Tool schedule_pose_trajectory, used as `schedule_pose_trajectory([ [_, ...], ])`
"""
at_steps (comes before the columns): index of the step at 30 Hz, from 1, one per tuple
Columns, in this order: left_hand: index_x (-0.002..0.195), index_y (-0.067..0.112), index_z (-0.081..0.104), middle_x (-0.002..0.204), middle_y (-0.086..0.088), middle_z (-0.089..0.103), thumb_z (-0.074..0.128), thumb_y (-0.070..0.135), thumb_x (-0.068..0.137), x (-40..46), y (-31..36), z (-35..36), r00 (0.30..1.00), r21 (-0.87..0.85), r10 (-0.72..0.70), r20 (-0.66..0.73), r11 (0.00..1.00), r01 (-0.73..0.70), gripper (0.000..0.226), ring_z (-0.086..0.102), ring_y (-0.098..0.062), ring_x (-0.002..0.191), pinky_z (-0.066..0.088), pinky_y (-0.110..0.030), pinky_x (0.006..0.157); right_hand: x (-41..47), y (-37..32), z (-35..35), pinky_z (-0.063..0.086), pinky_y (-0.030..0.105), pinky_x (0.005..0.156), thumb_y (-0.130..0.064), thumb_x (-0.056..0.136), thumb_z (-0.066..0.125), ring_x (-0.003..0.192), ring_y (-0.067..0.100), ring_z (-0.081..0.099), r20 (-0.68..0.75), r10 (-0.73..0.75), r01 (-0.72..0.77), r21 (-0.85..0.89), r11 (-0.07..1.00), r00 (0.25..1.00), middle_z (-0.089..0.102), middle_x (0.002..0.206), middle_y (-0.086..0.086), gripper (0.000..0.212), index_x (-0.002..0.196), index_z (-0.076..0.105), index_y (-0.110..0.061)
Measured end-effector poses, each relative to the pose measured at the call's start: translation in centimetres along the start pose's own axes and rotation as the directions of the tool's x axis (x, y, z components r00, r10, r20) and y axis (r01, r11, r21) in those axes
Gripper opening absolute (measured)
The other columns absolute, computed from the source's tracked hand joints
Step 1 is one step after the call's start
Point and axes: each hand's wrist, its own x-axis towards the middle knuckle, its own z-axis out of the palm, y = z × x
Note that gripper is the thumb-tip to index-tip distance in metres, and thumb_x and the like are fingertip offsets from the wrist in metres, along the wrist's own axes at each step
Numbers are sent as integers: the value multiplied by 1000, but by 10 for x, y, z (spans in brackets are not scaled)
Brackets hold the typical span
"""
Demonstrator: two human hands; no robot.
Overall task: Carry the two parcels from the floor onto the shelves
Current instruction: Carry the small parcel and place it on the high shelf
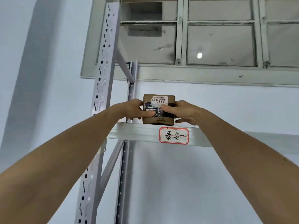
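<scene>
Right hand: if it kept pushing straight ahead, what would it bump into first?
The right hand already grips the cardboard parcel with the left hand. Straight ahead, probably the white wall behind the shelf beam, though depth is unclear.

Pale blue wall [178,183] fills the view. At twelve o'clock, a grimy framed window [220,42], with a bright spot, perhaps a lamp's reflection.
</scene>
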Motion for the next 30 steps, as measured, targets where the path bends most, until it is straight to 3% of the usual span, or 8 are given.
schedule_pose_trajectory([
  [5, 112, 7, 68, 97, -6, 65, 70, 38, 87, 8, 0, 0, 999, 53, 22, -46, 998, -19, 40, 57, -20, 85, 48, -29, 74, 6, -7, 9, 49, 41, 96, -49, 86, 67, 117, 24, 60, -39, 35, -38, -85, 996, 999, 65, 126, 5, 60, 131, 57, -12],
  [10, 120, 9, 64, 110, -8, 65, 69, 42, 85, 12, 0, 8, 996, 173, -15, -88, 985, 30, 48, 57, -23, 96, 46, -31, 85, 8, -6, 13, 50, 39, 91, -45, 90, 63, 115, 27, 63, -59, 72, -80, -152, 985, 996, 67, 124, 9, 52, 128, 59, -10],
  [17, 126, 10, 60, 119, -10, 65, 67, 40, 88, 10, 2, 8, 997, 200, -32, -67, 979, 45, 49, 54, -21, 93, 42, -27, 81, 4, -2, 13, 47, 34, 78, -45, 88, 66, 110, 25, 64, -65, 109, -124, -305, 944, 992, 67, 123, 14, 53, 123, 59, -6],
  [20, 127, 11, 56, 113, -6, 63, 68, 42, 87, 2, 6, 5, 995, 226, -34, -91, 973, 54, 52, 51, -19, 93, 38, -25, 79, -1, -2, 11, 47, 36, 82, -47, 87, 65, 116, 30, 62, -69, 114, -132, -359, 924, 991, 64, 125, 18, 65, 130, 49, 0],
  [22, 126, 8, 50, 104, -4, 54, 70, 47, 84, -6, 12, 3, 986, 266, -59, -159, 959, 100, 60, 48, -20, 92, 37, -29, 76, -4, -2, 8, 46, 38, 93, -46, 89, 64, 120, 32, 58, -84, 104, -130, -412, 902, 991, 61, 128, 19, 72, 137, 43, 4],
  [26, 125, 6, 42, 99, -6, 50, 74, 51, 77, -17, 30, 0, 948, 462, -75, -309, 860, 218, 73, 56, -29, 96, 40, -36, 73, -17, 1, -1, 40, 38, 104, -43, 92, 62, 128, 32, 50, -114, 77, -127, -542, 831, 991, 53, 139, 18, 66, 138, 46, 2],
  [28, 127, 6, 42, 101, -8, 56, 74, 44, 77, -21, 41, 2, 928, 583, -23, -372, 773, 253, 70, 58, -31, 94, 40, -36, 72, -25, 4, -7, 43, 38, 102, -41, 93, 60, 125, 32, 52, -138, 52, -128, -622, 773, 989, 56, 136, 17, 57, 132, 54, 0],
  [30, 127, 7, 44, 114, -12, 59, 70, 34, 80, -21, 55, 7, 913, 689, 91, -397, 687, 231, 60, 58, -32, 106, 39, -37, 75, -34, 10, -15, 48, 41, 98, -40, 92, 59, 119, 33, 56, -174, 21, -139, -696, 704, 984, 60, 130, 16, 50, 124, 60, -3],
])
